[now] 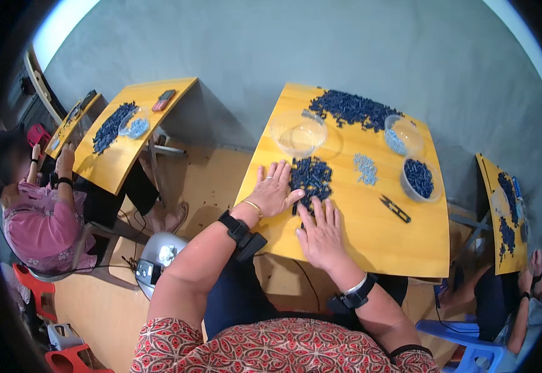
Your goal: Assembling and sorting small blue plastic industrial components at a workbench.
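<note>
Both hands are at a small pile of short dark blue pieces (312, 177) on the yellow table (358, 248). My left hand (272, 191) lies against the pile's left side, its fingers stretched out. At the near edge, my right hand (322, 235) has its fingers spread, the tips touching or close to the pieces. What exactly the pieces are is too small to tell. To the right lie a little heap of light blue bits (365, 170) and a pair of black thread snips (395, 209). Behind my left hand stands a transparent plastic bowl (298, 133).
A larger dark blue pile (355, 109) covers the table's far edge. On the right stand a bowl of light blue bits (411, 138) and a bowl of dark pieces (426, 188). People sit at similar tables, one left (41, 224), one right (526, 311).
</note>
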The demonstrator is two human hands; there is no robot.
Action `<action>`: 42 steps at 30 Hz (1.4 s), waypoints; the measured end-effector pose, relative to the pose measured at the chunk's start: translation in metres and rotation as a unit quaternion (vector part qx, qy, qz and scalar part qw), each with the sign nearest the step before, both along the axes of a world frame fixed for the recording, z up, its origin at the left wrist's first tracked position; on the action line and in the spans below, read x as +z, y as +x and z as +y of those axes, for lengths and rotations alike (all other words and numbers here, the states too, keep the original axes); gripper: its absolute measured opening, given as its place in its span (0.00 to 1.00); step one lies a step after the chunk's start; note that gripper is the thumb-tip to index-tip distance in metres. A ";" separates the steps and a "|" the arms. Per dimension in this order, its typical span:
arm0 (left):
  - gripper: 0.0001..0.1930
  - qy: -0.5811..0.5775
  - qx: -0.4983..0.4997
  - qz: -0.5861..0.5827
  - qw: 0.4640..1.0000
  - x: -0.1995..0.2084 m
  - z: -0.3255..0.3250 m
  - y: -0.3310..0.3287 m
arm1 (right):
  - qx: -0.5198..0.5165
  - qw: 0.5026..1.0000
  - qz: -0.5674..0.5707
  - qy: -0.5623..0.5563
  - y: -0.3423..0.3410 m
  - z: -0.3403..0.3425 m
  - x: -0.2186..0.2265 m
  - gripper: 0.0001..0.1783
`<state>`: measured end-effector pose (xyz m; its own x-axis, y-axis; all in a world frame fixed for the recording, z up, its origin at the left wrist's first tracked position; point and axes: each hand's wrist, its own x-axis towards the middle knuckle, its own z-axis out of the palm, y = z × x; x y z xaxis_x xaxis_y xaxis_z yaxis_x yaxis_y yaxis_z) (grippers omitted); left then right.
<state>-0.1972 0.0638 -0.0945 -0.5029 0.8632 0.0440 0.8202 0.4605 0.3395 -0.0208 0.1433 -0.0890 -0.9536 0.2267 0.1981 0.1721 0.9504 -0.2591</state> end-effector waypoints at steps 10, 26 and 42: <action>0.45 0.119 0.008 -0.078 0.990 -0.008 -0.031 0.046 | -0.072 0.997 -0.005 -0.022 0.004 0.018 -0.010 0.34; 0.50 0.058 0.054 0.108 0.991 -0.014 -0.009 0.068 | -0.097 0.994 -0.012 0.040 -0.006 0.047 -0.020 0.35; 0.47 0.034 0.060 0.086 0.994 -0.008 -0.056 0.075 | -0.102 0.994 0.039 -0.015 0.000 0.052 -0.020 0.35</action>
